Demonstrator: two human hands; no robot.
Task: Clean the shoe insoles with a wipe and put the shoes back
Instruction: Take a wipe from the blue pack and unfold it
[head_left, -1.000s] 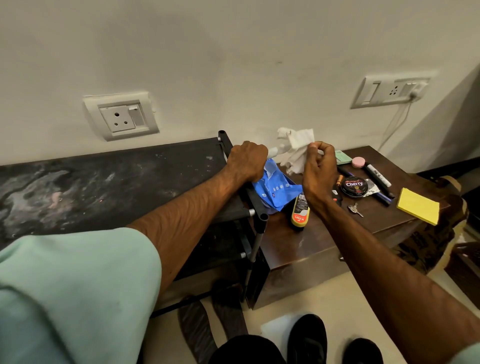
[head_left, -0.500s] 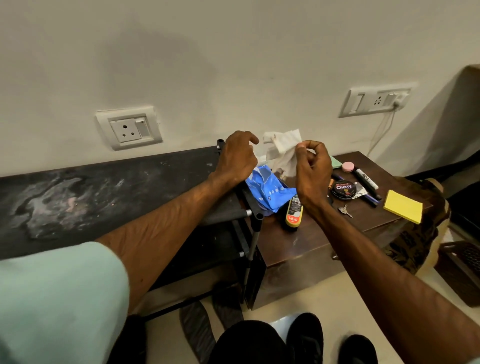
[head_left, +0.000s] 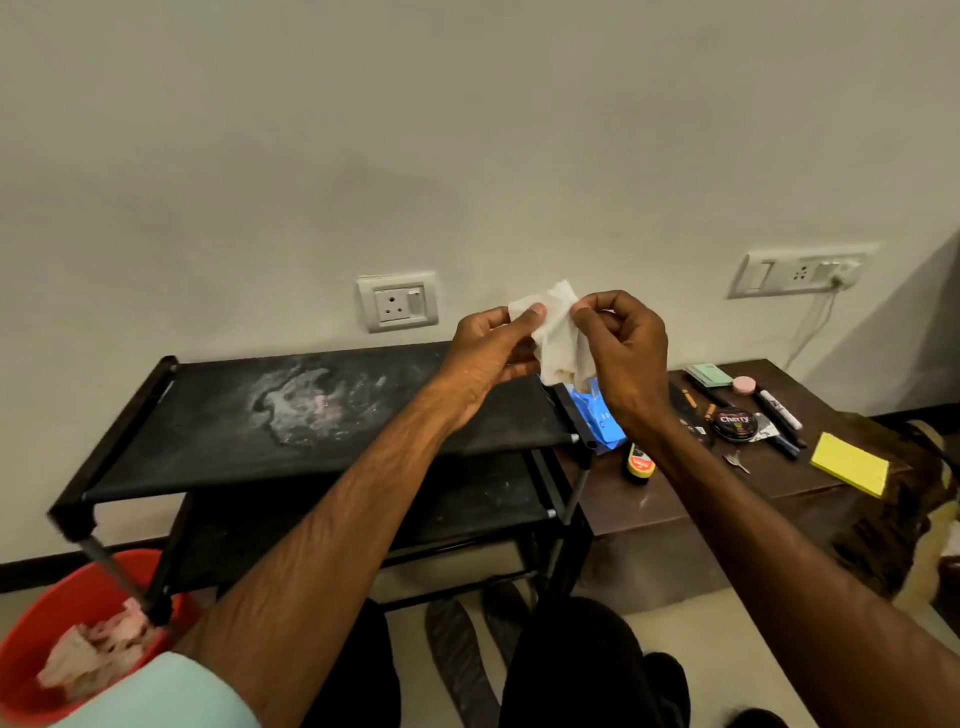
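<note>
White wipe held up between both hands, above the black rack.
It is pinched by the left hand at 9 o'clock and the right hand at 3; the thin, limp, crumpled sheet is best drawn flat first. Dark flat insoles are seen at 6 o'clock.
</note>
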